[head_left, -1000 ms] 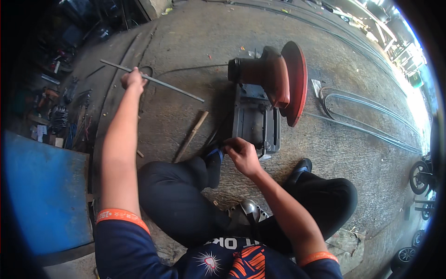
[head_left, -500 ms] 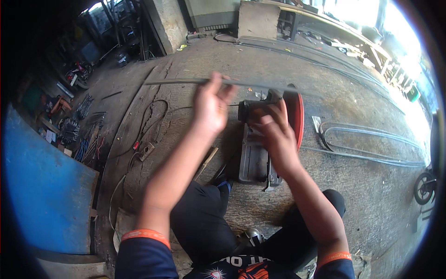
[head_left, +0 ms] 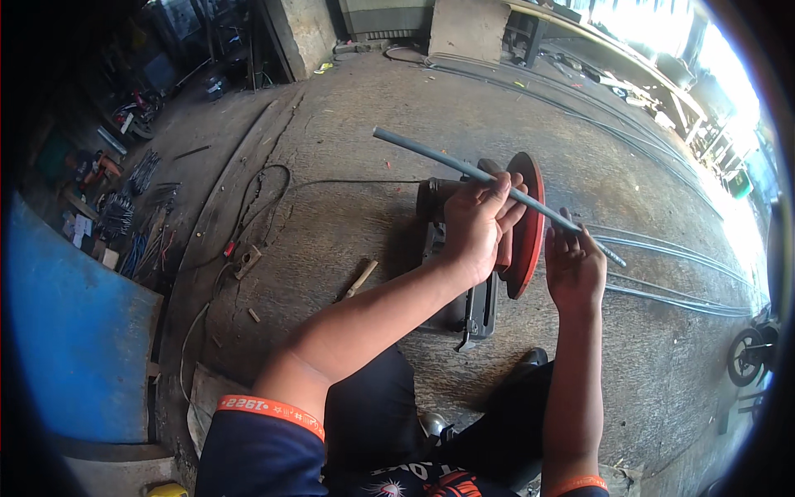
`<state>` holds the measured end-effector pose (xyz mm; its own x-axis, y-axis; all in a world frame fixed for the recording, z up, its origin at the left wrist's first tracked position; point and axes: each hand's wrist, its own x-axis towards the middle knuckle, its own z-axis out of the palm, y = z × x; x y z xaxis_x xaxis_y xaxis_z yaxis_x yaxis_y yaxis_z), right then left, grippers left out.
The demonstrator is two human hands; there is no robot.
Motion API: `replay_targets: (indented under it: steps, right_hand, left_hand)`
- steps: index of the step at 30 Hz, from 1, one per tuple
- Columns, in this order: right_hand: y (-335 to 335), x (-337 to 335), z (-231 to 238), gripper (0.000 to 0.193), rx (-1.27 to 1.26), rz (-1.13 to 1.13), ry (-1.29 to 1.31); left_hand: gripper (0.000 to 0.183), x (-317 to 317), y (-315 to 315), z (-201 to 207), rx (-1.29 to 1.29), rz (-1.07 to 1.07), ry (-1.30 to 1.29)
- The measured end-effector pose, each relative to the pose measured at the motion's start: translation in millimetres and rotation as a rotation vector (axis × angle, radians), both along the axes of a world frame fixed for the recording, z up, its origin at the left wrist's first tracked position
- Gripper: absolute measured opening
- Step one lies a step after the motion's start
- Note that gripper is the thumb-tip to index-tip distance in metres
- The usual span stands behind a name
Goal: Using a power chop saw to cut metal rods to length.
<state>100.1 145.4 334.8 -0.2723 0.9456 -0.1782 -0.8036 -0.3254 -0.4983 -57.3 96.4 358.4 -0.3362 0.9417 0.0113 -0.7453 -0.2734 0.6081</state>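
Rod (head_left: 537,205) — diagonal, right end lower

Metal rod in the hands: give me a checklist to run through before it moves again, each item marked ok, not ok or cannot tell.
1. Left hand holding the metal rod: ok, fingers closed around it.
2. Right hand gripping too: cannot tell; the rod crosses its fingers, but their grip is unclear.
3. Gloves on: not ok; both hands are bare.
4. Rod clear of the red round guard: cannot tell; it crosses in front of it in this view.
5. Cable clear of the rod: ok, lying on the floor.
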Motion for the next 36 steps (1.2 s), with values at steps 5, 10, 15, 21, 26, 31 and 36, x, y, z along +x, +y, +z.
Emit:
replay_targets:
  steps: [5, 10, 15, 21, 26, 31, 36]
  right_hand:
    - [4.0, 9.7, 3.3, 0.025, 0.021, -0.052, -0.011]
    - [-8.9, -8.2, 17.2, 0.040, -0.025, -0.043, 0.014]
    - [-9.6, 1.7, 17.9, 0.040, 0.012, -0.071, 0.010]
    - [-14.1, 1.2, 19.4, 0.048, 0.119, -0.014, -0.021]
    - [-12.6, 2.8, 20.6, 0.045, 0.127, -0.029, -0.029]
    - [-10.2, 4.8, 15.0, 0.039, 0.139, 0.006, -0.016]
    - [-17.6, 11.8, 31.5, 0.019, 0.145, 0.113, -0.538]
  left_hand:
    - [0.016, 2.5, 14.7, -1.3, 0.018, -0.014, -0.026]
    - [0.023, -17.9, 20.5, -12.5, 0.029, 0.018, 0.027]
    - [0.025, -10.1, 17.1, -2.5, -0.028, 0.018, 0.111]
    - [0.025, -15.0, 15.0, -5.6, 0.017, 0.032, 0.094]
    - [0.022, -19.5, 23.4, -16.9, 0.084, -0.034, 0.006]
    - [0.018, -13.3, 19.4, -10.1, 0.101, -0.010, 0.026]
    - [0.013, -8.0, 12.3, -3.0, 0.031, 0.057, 0.095]
